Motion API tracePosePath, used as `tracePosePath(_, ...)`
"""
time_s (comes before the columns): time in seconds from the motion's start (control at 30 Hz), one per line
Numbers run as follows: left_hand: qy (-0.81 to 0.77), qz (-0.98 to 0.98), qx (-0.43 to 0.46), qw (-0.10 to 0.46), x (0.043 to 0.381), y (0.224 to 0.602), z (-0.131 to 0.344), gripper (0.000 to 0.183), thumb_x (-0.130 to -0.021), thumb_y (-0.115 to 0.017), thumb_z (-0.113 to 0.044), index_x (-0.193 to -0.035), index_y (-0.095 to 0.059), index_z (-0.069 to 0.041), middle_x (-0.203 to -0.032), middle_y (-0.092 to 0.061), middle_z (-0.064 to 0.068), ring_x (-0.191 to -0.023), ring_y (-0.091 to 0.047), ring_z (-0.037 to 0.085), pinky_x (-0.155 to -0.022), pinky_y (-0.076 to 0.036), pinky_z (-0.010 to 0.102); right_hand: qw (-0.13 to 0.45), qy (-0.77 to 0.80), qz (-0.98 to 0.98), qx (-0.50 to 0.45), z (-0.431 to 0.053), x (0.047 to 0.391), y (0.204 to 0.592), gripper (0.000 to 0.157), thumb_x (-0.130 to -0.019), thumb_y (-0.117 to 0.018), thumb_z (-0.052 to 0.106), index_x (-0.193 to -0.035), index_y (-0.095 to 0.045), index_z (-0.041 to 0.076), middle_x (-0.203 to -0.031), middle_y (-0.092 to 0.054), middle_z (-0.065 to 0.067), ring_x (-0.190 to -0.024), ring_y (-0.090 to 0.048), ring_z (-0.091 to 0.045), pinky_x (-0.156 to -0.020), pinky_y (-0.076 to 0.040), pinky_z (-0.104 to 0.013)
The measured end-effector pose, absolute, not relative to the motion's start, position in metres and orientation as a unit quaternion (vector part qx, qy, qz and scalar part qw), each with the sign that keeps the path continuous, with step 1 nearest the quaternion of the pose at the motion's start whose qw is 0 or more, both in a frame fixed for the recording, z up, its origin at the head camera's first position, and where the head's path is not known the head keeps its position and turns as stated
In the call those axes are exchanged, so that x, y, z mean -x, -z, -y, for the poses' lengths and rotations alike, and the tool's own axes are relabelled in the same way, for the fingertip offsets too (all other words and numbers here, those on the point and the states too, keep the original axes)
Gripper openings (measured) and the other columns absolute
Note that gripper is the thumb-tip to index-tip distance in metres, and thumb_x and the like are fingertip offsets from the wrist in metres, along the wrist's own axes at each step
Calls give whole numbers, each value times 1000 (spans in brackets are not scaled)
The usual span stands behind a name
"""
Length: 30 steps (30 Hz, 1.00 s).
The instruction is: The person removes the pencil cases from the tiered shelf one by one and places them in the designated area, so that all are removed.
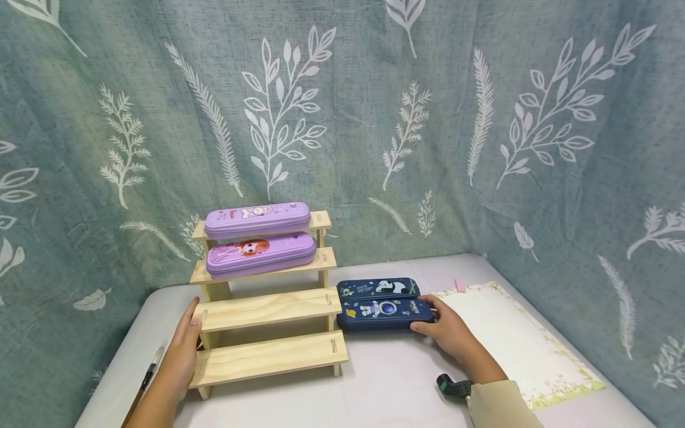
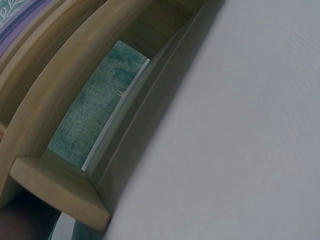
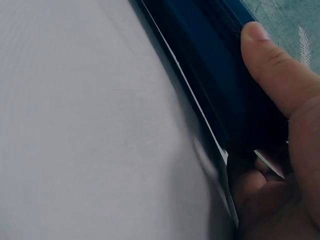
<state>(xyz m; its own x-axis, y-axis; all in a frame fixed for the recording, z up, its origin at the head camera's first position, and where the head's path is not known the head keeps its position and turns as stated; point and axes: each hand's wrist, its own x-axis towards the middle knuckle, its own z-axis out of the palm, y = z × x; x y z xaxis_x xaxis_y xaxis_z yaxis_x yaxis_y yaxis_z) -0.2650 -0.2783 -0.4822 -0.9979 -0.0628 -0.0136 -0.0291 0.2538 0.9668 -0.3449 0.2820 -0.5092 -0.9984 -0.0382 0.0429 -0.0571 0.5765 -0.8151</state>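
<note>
A wooden four-step rack (image 1: 267, 356) stands on the left of the table. My left hand (image 1: 181, 351) rests against its left side, fingers fairly straight near the third step's end; part of a finger shows dimly beside the rack in the left wrist view. At the right, my right hand (image 1: 452, 330) grips the right end of a navy astronaut pencil case (image 1: 369, 310), thumb (image 3: 270, 65) along its side. Behind that case lies a navy panda pencil case (image 1: 377, 288), close against it. Whether the fingers also touch the panda case is hidden.
A lilac pencil case (image 1: 257, 219) lies on the top step, and another with a doll picture (image 1: 262, 254) on the step below. A flower-bordered sheet (image 1: 514, 339) lies at right. A thin brush-like stick (image 1: 147, 380) is left of the rack. A patterned curtain (image 1: 348, 148) hangs behind.
</note>
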Motion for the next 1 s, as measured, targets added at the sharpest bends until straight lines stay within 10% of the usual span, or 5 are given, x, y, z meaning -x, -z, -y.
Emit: tracePosePath(1.0,618,786,-22,24,264,482,277,64,-112,-15,-55,-168,10,-38,-176,16,6,-160,17,40,-124,7,73,20,-434,901,-1,-280,348,517,95,-88,-85,42,-164,-34,16,-159,-45,-27,-143,-49,-45,-118,-37,-63)
